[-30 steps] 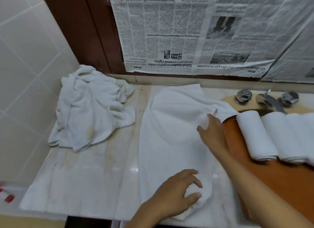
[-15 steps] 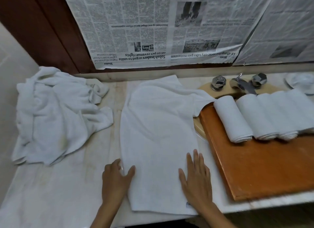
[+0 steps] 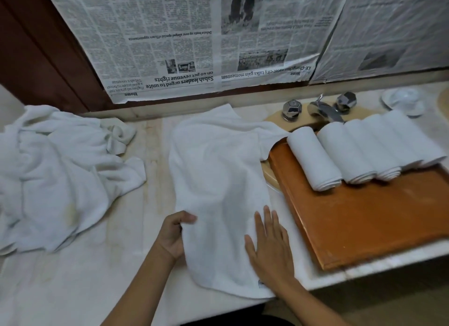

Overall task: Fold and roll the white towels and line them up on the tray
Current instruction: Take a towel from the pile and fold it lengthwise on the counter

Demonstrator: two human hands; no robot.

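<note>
A white towel (image 3: 218,180) lies lengthwise on the marble counter, folded into a long strip, its far right corner draped over the tray's edge. My left hand (image 3: 173,236) grips the towel's near left edge, fingers curled under it and thumb on top. My right hand (image 3: 269,245) presses flat on the near right part with straight fingers. The brown wooden tray (image 3: 364,223) lies to the right and carries several rolled white towels (image 3: 313,158) side by side along its far edge.
A heap of crumpled white towels (image 3: 60,170) lies at the left of the counter (image 3: 97,277). Chrome tap and handles (image 3: 320,107) stand behind the tray, a white dish (image 3: 403,100) at far right. Newspaper (image 3: 194,39) covers the wall behind.
My left hand went from lying flat on the towel's left edge to curling round it and lifting it slightly. The right hand stays flat on the towel. The view drifted a little.
</note>
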